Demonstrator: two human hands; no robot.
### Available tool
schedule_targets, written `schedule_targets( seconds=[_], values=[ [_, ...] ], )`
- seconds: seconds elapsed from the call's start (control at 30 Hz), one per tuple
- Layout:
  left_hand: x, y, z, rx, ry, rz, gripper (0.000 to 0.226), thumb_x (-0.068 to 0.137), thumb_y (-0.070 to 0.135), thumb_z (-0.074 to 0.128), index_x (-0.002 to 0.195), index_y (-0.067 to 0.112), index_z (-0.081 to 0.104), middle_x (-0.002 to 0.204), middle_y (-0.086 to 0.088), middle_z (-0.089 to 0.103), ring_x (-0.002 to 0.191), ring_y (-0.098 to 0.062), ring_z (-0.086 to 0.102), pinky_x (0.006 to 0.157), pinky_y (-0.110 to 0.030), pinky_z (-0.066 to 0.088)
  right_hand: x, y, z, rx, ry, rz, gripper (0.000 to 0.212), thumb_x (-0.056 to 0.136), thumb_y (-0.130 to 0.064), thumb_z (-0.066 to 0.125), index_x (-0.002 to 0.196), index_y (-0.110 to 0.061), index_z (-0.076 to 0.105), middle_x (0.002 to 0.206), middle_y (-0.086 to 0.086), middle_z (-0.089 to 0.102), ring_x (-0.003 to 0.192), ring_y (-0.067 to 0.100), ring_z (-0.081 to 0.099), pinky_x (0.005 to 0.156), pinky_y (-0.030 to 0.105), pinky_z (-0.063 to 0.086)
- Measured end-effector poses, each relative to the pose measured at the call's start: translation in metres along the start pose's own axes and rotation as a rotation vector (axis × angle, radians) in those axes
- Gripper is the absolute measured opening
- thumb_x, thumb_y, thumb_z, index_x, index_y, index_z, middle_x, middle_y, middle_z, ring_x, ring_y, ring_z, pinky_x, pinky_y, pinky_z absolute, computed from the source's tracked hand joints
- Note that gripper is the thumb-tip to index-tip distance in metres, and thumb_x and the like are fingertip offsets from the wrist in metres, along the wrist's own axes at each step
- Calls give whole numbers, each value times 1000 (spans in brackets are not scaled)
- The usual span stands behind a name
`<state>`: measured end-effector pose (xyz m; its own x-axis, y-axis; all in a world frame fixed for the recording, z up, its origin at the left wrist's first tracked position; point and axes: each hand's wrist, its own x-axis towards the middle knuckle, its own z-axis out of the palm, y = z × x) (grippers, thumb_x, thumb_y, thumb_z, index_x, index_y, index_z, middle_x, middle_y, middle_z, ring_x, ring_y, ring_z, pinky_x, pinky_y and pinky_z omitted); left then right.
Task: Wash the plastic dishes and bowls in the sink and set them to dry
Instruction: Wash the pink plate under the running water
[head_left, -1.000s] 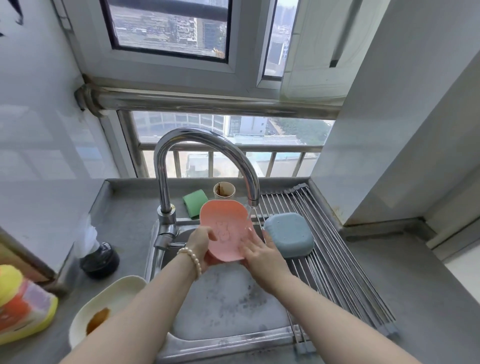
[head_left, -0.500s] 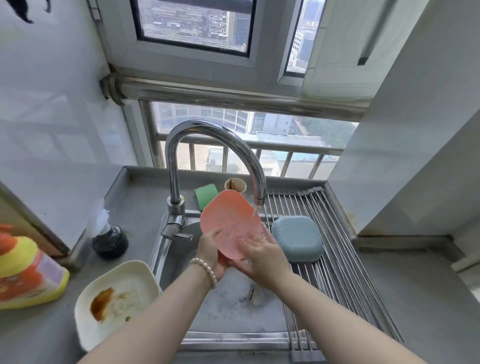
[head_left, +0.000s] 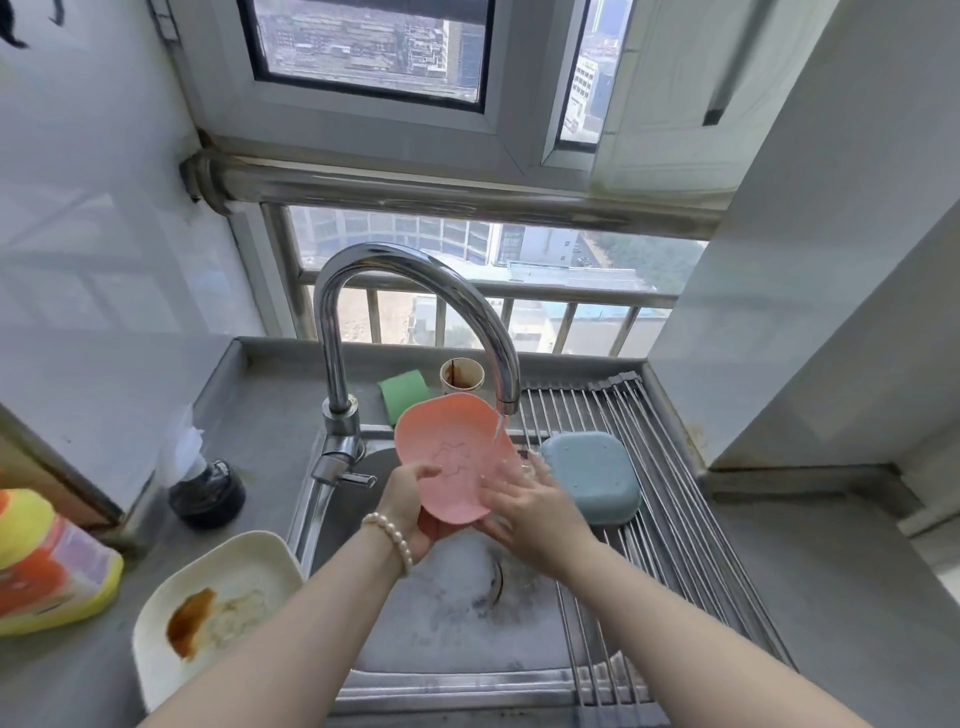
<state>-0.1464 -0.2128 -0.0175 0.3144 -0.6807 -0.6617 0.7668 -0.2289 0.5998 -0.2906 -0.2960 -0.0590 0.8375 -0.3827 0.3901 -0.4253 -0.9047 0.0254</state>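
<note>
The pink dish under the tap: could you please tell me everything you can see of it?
The pink dish is a shallow, rounded-square plate of matte plastic with a faint embossed figure at its centre. It is tilted up above the sink, its far edge under the faucet's thin stream. The left hand grips its lower edge; the right hand's straight fingers rub its face.

Pink plastic dish (head_left: 451, 451) tilted over sink (head_left: 441, 644); blue bowl (head_left: 592, 475) upturned on rack (head_left: 670, 499).

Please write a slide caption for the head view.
Two hands, left hand and right hand, rinse a pink plastic dish under the chrome faucet.
</note>
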Motion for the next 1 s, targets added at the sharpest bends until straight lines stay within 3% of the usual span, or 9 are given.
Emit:
schedule_targets(
  seconds=[0.1,0.17,0.27,0.37,0.43,0.5,0.57,0.77,1.0],
  values=[
    [-2,-5,3,-61,-41,6,23,91,10,43,103,-3,58,97,-22,65,85,-34,61,88,-47,49,9,-16,2,31,-40,51,26,48,-3,82,66,-19,71,67,-4,71,58,16,67,100,44,45],
    [-2,-12,6,-163,-62,43,29,94,12,43,112,-5,58,101,-22,67,87,-34,64,79,-42,52,12,-34,0,194,-45,97,30,43,3,76,63,-18,71,54,-1,65,47,19,60,74,33,59],
    [8,-12,0,-217,-28,177,33,101,24,42,131,12,49,116,-23,63,100,-40,65,79,-53,56,10,-41,-20,550,-139,247,14,82,-26,65,82,-17,75,77,3,73,72,24,68,65,31,53],
    [10,-7,-7,-104,-7,211,31,103,34,37,132,28,46,119,-16,62,102,-40,63,80,-65,50,15,-26,-32,390,-418,225,75,92,-67,9,82,-16,61,95,9,68,96,28,61,84,35,42],
    [8,-10,-8,-84,-55,177,33,103,35,34,133,28,45,120,-15,62,100,-38,64,76,-63,52,23,-22,-33,176,-576,221,102,83,-71,-14,121,-8,57,133,14,54,127,27,46,110,36,28],
    [6,-16,-7,-140,-97,114,35,103,36,32,135,26,45,119,-15,64,96,-35,66,71,-58,55,31,-22,-29,92,-706,345,93,88,-67,-5,150,-5,21,157,19,17,146,30,13,120,40,4],
    [8,-22,-8,-186,-145,43,40,103,38,31,137,22,45,117,-17,66,93,-35,68,66,-53,56,42,-24,-28,68,-837,448,88,92,-67,3,151,-3,-6,158,18,-10,147,30,-10,118,42,-11],
    [5,-30,-4,-354,-284,-96,46,102,35,35,137,8,47,112,-23,67,93,-38,67,63,-51,58,63,-34,-20,104,-781,571,87,94,-65,13,147,-5,-22,151,18,-32,140,31,-29,112,43,-20],
    [8,-27,6,-442,-256,-108,42,98,42,39,121,17,65,133,-6,59,128,-31,47,115,-48,24,55,-41,-25,324,-783,291,60,102,-40,16,151,-21,-14,157,1,-23,142,19,-28,113,42,-22]
  ],
)
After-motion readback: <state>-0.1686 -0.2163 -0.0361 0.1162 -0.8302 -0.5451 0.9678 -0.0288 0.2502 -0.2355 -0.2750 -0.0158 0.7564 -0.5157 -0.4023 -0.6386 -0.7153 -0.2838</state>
